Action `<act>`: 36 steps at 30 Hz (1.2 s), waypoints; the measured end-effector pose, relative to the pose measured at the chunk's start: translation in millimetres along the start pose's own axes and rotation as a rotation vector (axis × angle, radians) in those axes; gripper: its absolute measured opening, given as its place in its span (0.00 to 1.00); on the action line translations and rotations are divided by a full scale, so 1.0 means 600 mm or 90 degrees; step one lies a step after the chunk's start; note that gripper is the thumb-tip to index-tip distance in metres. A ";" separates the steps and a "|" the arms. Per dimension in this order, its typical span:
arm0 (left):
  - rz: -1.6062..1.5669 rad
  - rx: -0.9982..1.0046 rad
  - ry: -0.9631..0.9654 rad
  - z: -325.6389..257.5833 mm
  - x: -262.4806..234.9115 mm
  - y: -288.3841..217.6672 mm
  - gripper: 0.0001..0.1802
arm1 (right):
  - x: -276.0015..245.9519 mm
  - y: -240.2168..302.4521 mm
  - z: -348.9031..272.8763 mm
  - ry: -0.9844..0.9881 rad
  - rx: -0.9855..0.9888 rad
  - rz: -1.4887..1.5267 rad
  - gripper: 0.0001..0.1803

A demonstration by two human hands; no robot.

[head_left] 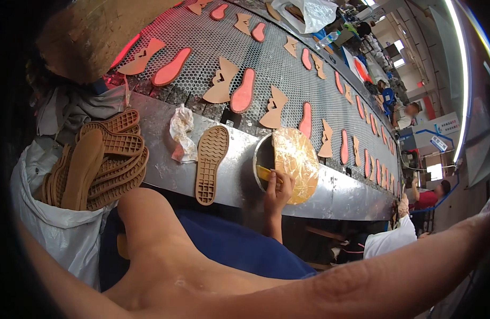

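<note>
My right hand is closed around a yellow-handled brush, whose far end is hidden inside a round metal pot. A crinkled, amber-coloured cover lies over the pot's right side. My left hand looms very large across the lower part of the picture, close to the camera. Its visible fingers are stretched apart with nothing seen between them; the fingertip at the right runs toward the rim. Beyond it, a tan shoe sole lies tread side up on the metal ledge.
A honeycomb-mesh conveyor carries pink insoles and brown cut pieces. Left stands a white sack with stacked soles. A crumpled, stained cloth lies on the ledge. At right, a co-worker's white sleeve reaches toward the conveyor.
</note>
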State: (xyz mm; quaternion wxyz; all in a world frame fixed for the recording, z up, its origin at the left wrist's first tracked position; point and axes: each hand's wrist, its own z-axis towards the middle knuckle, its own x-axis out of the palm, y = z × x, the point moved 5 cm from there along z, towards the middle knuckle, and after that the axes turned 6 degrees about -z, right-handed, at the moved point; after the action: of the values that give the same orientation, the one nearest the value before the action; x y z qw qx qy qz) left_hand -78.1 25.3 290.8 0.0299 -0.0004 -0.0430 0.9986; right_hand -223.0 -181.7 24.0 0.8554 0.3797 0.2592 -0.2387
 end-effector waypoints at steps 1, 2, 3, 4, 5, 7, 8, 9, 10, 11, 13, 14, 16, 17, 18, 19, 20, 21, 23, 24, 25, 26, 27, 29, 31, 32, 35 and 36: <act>0.004 0.002 0.000 0.000 0.004 0.002 0.33 | 0.001 -0.002 0.002 0.000 0.003 0.006 0.06; 0.004 0.005 0.001 -0.001 0.009 0.005 0.32 | 0.000 -0.003 0.002 0.001 0.003 -0.005 0.06; -0.001 0.009 0.004 0.001 0.022 0.007 0.32 | -0.004 -0.001 0.001 0.002 0.002 -0.016 0.05; 0.001 0.012 0.001 0.000 0.026 0.011 0.32 | -0.010 -0.001 0.001 0.001 0.001 -0.033 0.05; 0.004 0.015 0.003 0.001 0.029 0.012 0.31 | -0.009 -0.002 -0.001 -0.001 -0.001 -0.023 0.05; 0.018 0.015 -0.010 0.000 0.020 0.008 0.31 | -0.008 -0.005 -0.002 -0.006 -0.008 -0.009 0.05; 0.026 0.020 -0.020 -0.003 0.013 0.007 0.31 | -0.009 -0.008 0.002 -0.004 -0.005 0.000 0.06; 0.042 0.015 -0.026 -0.005 0.004 0.009 0.31 | -0.002 -0.012 0.002 0.003 0.009 0.017 0.06; 0.061 0.011 -0.032 -0.012 -0.004 0.010 0.30 | 0.004 -0.016 0.001 0.011 0.021 0.034 0.06; 0.077 0.000 -0.051 -0.020 -0.012 0.016 0.30 | 0.010 -0.019 0.002 0.020 0.033 0.052 0.06; 0.092 0.016 -0.091 -0.031 -0.032 0.012 0.30 | 0.003 -0.015 0.002 -0.011 0.013 0.036 0.06; 0.101 0.018 -0.117 -0.040 -0.040 0.017 0.30 | 0.008 -0.030 -0.006 -0.031 0.032 0.064 0.05; 0.149 0.006 -0.186 -0.069 -0.068 0.029 0.29 | -0.005 0.013 0.008 0.000 -0.008 -0.036 0.04; 0.151 -0.008 -0.235 -0.092 -0.091 0.044 0.29 | -0.014 0.001 0.002 -0.007 0.014 -0.043 0.04; 0.166 -0.062 -0.298 -0.123 -0.110 0.070 0.29 | -0.025 -0.014 -0.007 -0.016 0.038 -0.053 0.04; 0.250 -0.110 -0.321 -0.144 -0.118 0.070 0.29 | -0.002 -0.009 -0.004 -0.022 0.034 0.005 0.04; 0.298 -0.202 -0.357 -0.182 -0.134 0.086 0.29 | 0.001 -0.002 0.004 -0.043 0.020 0.017 0.04; 0.343 -0.345 -0.360 -0.237 -0.146 0.115 0.29 | 0.002 -0.004 0.005 -0.070 0.012 0.022 0.05; 0.406 -0.745 -0.206 -0.368 -0.152 0.161 0.18 | -0.012 -0.006 -0.004 -0.114 0.005 0.021 0.06; 0.471 -0.891 -0.056 -0.401 -0.142 0.182 0.16 | -0.019 -0.015 -0.007 -0.131 0.028 0.025 0.06; 0.428 -1.021 -0.039 -0.455 -0.131 0.193 0.17 | -0.020 -0.014 -0.006 -0.124 -0.002 -0.016 0.06; 0.410 -1.121 0.027 -0.492 -0.123 0.201 0.24 | -0.022 -0.014 -0.002 -0.117 -0.031 -0.057 0.06; 0.522 -1.010 0.066 -0.531 -0.116 0.209 0.31 | -0.023 -0.008 0.005 -0.106 -0.067 -0.096 0.06; 0.658 -0.928 0.126 -0.520 -0.091 0.213 0.42 | -0.013 -0.002 0.010 -0.059 -0.065 -0.166 0.05; 0.707 -0.974 0.215 -0.523 -0.079 0.232 0.50 | -0.005 -0.005 0.013 -0.011 -0.075 -0.219 0.05; 0.731 -0.995 0.261 -0.523 -0.072 0.239 0.54 | -0.005 -0.016 0.008 -0.022 -0.058 -0.185 0.09; 0.833 -0.917 0.313 -0.499 -0.062 0.246 0.55 | -0.020 -0.018 0.008 -0.072 -0.023 -0.135 0.08; 0.797 -0.938 0.288 -0.498 -0.062 0.247 0.55 | -0.021 -0.018 0.009 -0.050 -0.021 -0.152 0.07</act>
State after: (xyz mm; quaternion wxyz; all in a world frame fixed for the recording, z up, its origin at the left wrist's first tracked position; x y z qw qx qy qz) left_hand -48.7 -98.8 -19.8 -0.5031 -0.2318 -0.6381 0.5348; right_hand -237.7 -189.7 29.2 0.8367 0.3223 0.2724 -0.3490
